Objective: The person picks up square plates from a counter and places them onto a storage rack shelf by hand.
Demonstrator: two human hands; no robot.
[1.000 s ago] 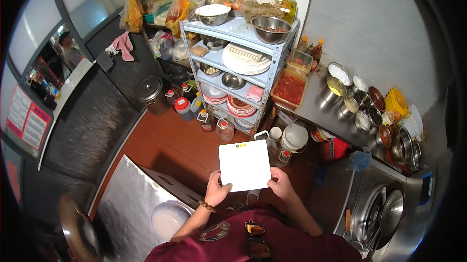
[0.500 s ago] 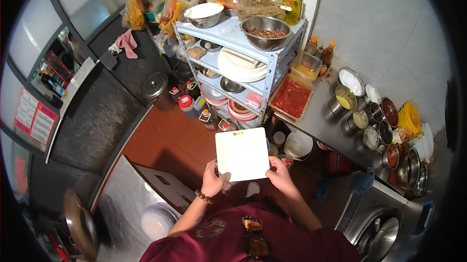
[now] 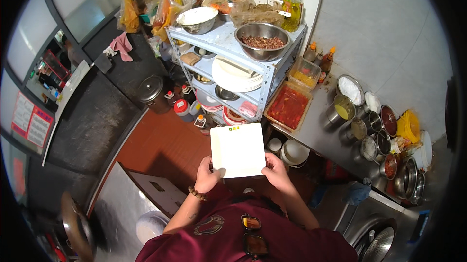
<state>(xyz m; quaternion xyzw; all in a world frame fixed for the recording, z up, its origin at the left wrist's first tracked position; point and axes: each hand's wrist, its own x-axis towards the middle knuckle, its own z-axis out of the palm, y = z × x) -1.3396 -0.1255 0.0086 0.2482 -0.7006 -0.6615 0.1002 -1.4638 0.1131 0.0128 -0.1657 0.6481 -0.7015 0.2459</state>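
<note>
A white square plate (image 3: 238, 150) is held up in front of the maroon shirt (image 3: 209, 242), above the red-brown floor (image 3: 153, 133); near its far edge sits a short row of small green, yellow and orange marks, too tiny to make out. The left hand (image 3: 207, 177) pinches the near left corner, thumb lying on the upper face and the other fingers curled at the side and partly hidden beneath; the right hand (image 3: 277, 172) pinches the near right corner in much the same way, its thumb at the rim.

A beaded bracelet (image 3: 196, 193) circles the left wrist; the shirt bears a pale rounded emblem (image 3: 210, 225), its detail unclear, and beside it hang dark-framed glasses (image 3: 255, 245). On the left wall are white notices (image 3: 31, 123) with red borders, their print blurred by distance; on top of the blue-grey rack (image 3: 226, 36) stands a bottle of yellow oil (image 3: 291, 11), its label not legible from here. The steel bench (image 3: 316, 128) at the right carries a rectangular tub of red food (image 3: 289, 106), and next to it a tub with yellow contents (image 3: 305, 73); steel pots (image 3: 339, 111) crowd together farther right.
</note>
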